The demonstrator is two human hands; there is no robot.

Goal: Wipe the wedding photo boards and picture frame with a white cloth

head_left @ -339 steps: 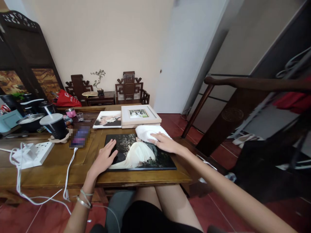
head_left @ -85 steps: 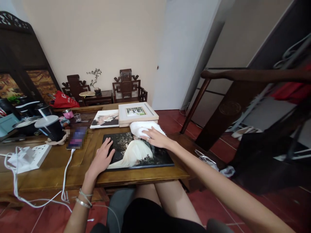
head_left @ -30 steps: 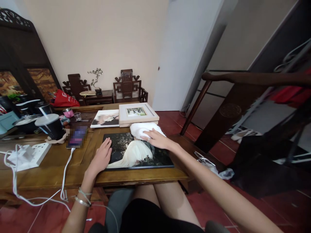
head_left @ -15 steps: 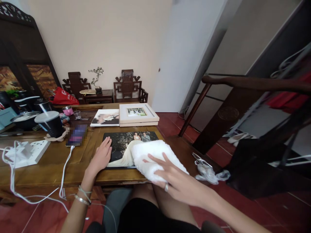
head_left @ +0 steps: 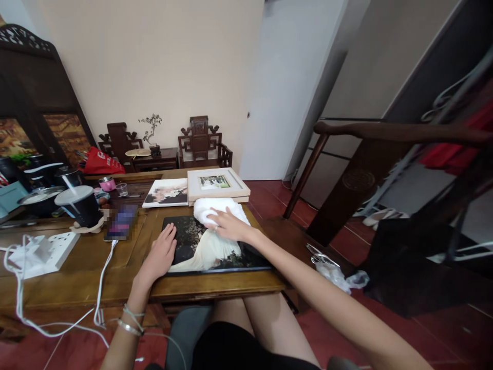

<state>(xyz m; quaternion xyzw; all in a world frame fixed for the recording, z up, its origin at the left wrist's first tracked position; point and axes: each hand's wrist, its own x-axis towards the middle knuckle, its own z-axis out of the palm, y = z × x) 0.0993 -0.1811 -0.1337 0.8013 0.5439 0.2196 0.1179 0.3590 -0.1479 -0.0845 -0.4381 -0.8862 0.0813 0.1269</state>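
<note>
A large glossy photo print (head_left: 215,252) with a dark background lies flat on the wooden table (head_left: 88,272) in front of me. My left hand (head_left: 159,255) lies flat on its left edge, fingers stretched out. My right hand (head_left: 227,225) presses a white cloth (head_left: 217,208) onto the far part of the print, fingers spread over the cloth.
A light wooden picture frame (head_left: 216,184) and another photo print (head_left: 166,193) lie behind. A phone (head_left: 120,222), a lidded black cup (head_left: 80,205), a white power strip (head_left: 42,249) with cables and several pots sit to the left. A dark wooden chair (head_left: 346,174) stands on the right.
Half a second ago my right hand had the cloth at the print's near right corner; it has swept back up to the far edge. My left hand has stayed put.
</note>
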